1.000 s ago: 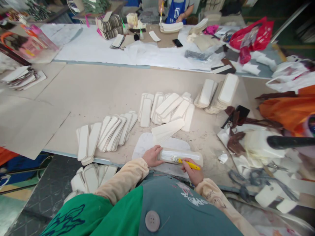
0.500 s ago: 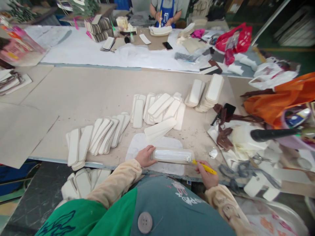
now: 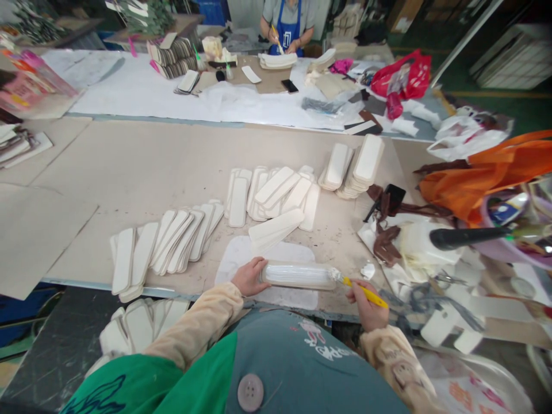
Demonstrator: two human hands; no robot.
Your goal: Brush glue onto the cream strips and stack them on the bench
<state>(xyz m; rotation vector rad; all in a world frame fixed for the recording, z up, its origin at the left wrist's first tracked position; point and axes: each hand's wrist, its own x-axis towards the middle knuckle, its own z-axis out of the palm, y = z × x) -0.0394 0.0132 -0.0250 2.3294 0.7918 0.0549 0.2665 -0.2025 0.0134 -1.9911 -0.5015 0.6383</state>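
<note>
My left hand (image 3: pixel 250 277) grips the left end of a long cream strip (image 3: pixel 297 275) with rounded ends, its upper face streaked with wet white glue. In my right hand (image 3: pixel 366 302) is a brush with a yellow handle (image 3: pixel 371 296), and its white-coated bristles touch the strip's right end. Beneath the strip lies a pale sheet (image 3: pixel 228 261) near the table's front edge. One loose cream strip (image 3: pixel 276 227) lies just beyond, overlapping the sheet's far edge.
Fanned cream strips (image 3: pixel 179 238) lie at left, more strips (image 3: pixel 280 190) ahead, and stacks (image 3: pixel 366 161) farther right. At right are a white tub (image 3: pixel 425 244), scissors (image 3: pixel 451 279) and an orange bag (image 3: pixel 504 167). Across the tables a person in a blue apron (image 3: pixel 288 29) holds a brush.
My right hand has moved slightly right with the brush, whose bristles now show at the strip's right end. The whole view has shifted a little. My left hand keeps its grip.
</note>
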